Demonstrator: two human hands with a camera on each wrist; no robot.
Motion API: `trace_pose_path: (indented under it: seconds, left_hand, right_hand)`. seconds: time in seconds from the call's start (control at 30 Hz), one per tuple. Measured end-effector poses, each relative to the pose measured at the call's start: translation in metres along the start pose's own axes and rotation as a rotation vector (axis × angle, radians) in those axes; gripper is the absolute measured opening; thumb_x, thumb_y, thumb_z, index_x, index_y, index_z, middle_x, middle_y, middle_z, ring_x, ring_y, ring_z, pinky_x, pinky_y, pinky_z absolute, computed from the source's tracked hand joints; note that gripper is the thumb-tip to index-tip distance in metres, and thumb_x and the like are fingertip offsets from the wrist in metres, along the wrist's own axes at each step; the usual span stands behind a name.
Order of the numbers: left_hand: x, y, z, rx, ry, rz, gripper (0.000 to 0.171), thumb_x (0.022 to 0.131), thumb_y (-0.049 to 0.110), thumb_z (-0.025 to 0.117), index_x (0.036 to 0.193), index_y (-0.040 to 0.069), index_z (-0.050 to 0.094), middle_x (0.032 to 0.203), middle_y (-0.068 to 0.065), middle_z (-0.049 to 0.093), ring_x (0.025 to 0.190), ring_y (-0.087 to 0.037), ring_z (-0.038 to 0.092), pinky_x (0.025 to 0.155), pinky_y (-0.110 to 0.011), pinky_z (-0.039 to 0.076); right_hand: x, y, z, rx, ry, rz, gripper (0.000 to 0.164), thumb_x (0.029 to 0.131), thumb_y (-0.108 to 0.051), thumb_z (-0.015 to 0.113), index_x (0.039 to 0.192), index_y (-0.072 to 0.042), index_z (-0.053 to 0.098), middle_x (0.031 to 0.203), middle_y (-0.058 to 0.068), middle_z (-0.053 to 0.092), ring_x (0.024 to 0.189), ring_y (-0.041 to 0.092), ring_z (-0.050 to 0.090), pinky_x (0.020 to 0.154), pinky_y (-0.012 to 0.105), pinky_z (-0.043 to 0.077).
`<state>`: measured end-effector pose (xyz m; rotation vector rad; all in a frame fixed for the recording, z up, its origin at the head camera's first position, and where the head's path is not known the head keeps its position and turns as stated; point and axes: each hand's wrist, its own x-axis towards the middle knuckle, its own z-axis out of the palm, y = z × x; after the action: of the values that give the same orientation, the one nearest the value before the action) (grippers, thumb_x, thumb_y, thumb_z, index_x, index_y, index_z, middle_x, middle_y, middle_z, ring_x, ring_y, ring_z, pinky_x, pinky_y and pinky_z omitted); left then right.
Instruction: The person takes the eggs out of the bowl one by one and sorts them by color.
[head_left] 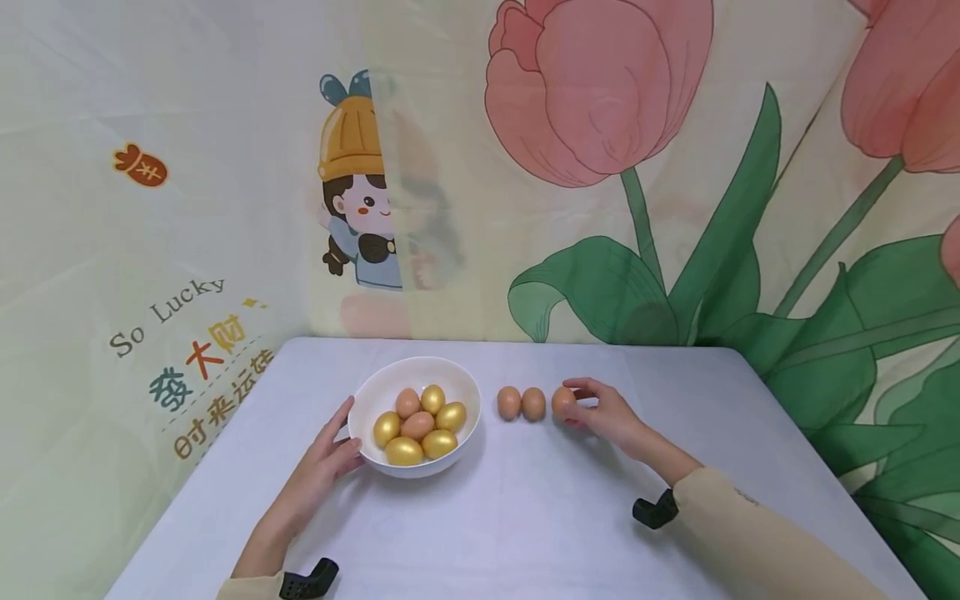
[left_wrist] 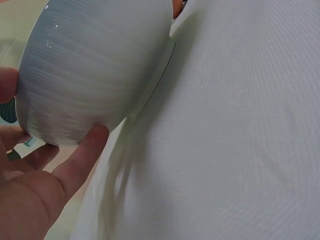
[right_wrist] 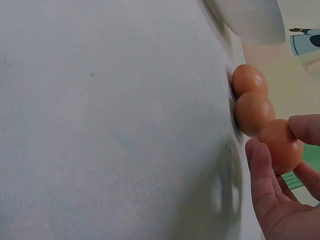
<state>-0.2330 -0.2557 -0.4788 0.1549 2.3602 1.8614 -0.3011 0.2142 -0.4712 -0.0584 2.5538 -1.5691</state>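
Observation:
On the left of the table, a white bowl (head_left: 414,473) holds several gold eggs (head_left: 404,451) and two brown eggs (head_left: 417,426). My left hand (head_left: 322,462) rests its spread fingers and thumb against the bowl's outer left side; the left wrist view shows a fingertip (left_wrist: 97,136) low on the wall. To the bowl's right, two brown eggs (head_left: 521,403) lie side by side. At the right end of that row, my right hand (head_left: 611,418) pinches a third brown egg (right_wrist: 281,146) between thumb and fingers, close beside the middle one.
A white cloth covers the table (head_left: 525,533). Behind it hangs a backdrop (head_left: 465,167) printed with tulips and a cartoon figure. Black straps with camera mounts sit on the left wrist (head_left: 309,581) and right wrist (head_left: 656,510).

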Motion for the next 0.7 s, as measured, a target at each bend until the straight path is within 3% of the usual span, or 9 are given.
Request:
trace_pose_path:
  seconds: [0.23,0.7]
  left_hand:
    - [0.0,-0.001,-0.001,-0.018,-0.006,-0.001,0.072,0.113,0.026,0.051,0.173,0.027,0.012,0.179,-0.01,0.001,0.152,-0.045,0.038,0.114,-0.042,0.053]
    - [-0.002,-0.001,-0.001,-0.008,-0.004,0.011,0.071,0.113,0.027,0.05,0.173,0.027,0.012,0.179,-0.011,0.002,0.151,-0.045,0.04,0.115,-0.044,0.053]
  right_hand:
    - [0.008,0.007,0.005,-0.025,0.02,0.04,0.062,0.097,-0.027,0.079,0.15,-0.008,0.056,0.142,0.023,0.057,0.091,0.019,0.074,0.088,0.033,0.066]
    - [0.013,0.008,0.01,-0.084,0.011,0.038,0.059,0.098,-0.029,0.078,0.15,-0.009,0.057,0.136,0.019,0.061,0.088,0.018,0.071,0.081,0.03,0.063]
